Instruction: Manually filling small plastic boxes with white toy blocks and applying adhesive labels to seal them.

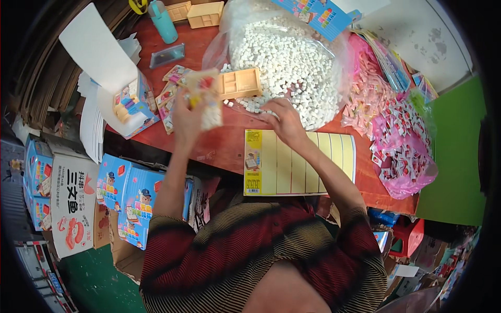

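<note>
Motion blur on the small clear packet (204, 99) in the left hand (187, 121); contents unreadable. Right hand (284, 121) fingertips sit among the white pieces at the mouth of the clear bag (292, 62), so can't tell whether it grips any. Bag's top cut off by frame edge. Yellow sheet (297, 163) partly covered by right forearm. Stacked boxes (130, 195) partly behind left arm.
</note>
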### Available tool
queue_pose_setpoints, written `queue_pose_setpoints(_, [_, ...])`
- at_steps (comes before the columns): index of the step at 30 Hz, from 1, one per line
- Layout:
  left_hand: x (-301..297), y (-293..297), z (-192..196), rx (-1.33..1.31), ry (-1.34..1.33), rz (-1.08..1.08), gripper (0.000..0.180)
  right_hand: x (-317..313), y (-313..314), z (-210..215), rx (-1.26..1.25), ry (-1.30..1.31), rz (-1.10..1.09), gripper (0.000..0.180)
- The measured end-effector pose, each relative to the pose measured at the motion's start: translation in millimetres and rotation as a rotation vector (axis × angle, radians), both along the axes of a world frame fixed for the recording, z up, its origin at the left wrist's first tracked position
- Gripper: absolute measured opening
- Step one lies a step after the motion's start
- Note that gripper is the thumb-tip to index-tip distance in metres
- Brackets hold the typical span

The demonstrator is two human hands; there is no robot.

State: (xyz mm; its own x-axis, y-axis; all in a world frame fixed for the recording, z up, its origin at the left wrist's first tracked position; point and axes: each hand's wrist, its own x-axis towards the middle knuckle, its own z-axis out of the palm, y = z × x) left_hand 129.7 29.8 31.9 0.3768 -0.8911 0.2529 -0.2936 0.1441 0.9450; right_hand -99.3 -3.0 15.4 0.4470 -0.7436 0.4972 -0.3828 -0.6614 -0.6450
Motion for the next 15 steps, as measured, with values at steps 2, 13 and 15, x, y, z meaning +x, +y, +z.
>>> queue_pose_setpoints(2, [33,-22,4,-0.013,-0.029,0.237,0.041,24,-27,7,-0.237,0.183,-0.053,0.018])
queue_pose_setpoints(13, [63,-45,-14,0.498,-0.802,0.632,0.022,55,-82,-39,-0.528,0.430,0.002,0.009])
queue_pose_setpoints(15, [27,-32,-16,-0.021,-0.988,0.624,0.025,53,-74,-25,-0.506,0.463,0.047,0.005])
